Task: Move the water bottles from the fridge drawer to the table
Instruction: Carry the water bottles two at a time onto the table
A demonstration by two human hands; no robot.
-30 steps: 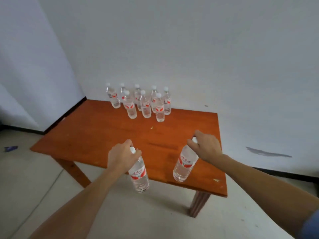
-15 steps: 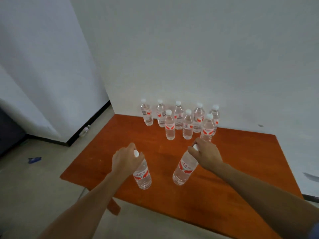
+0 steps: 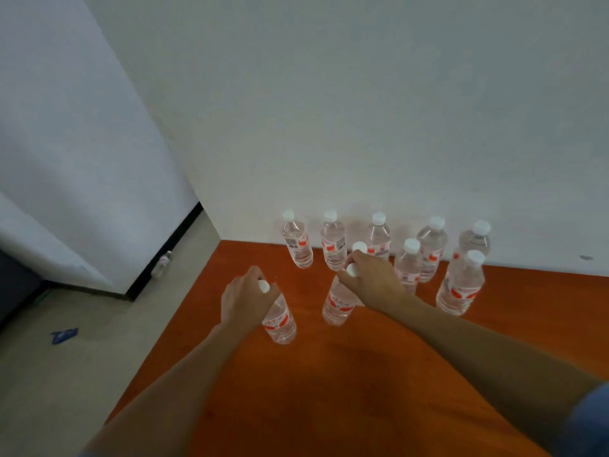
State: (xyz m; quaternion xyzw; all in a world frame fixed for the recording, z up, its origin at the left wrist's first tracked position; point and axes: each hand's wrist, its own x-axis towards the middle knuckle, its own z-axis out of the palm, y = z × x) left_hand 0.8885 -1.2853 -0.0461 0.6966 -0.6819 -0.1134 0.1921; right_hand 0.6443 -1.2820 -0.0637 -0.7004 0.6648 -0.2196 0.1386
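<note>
Two water bottles being gripped by caps: left hand (image 3: 242, 303) closed on left bottle (image 3: 280, 321), right hand (image 3: 372, 280) closed on right bottle (image 3: 339, 303). Should be lowered upright onto table (image 3: 329, 390), just before standing bottle cluster (image 3: 408, 255), without knocking it.

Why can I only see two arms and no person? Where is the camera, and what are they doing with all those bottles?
The camera sits on the person's head and looks forward and down, so you see only their arms, as if through their eyes. There is just this one view.

Below is an orange-brown wooden table pushed against a white wall. Eight water bottles with white caps and red labels stand near the wall, for example the leftmost one.

The left hand grips the top of one bottle, and the right hand grips the top of another bottle. Both are low over the table; I cannot tell whether they touch it yet.

On the floor by the far wall lies one more small bottle.
</note>
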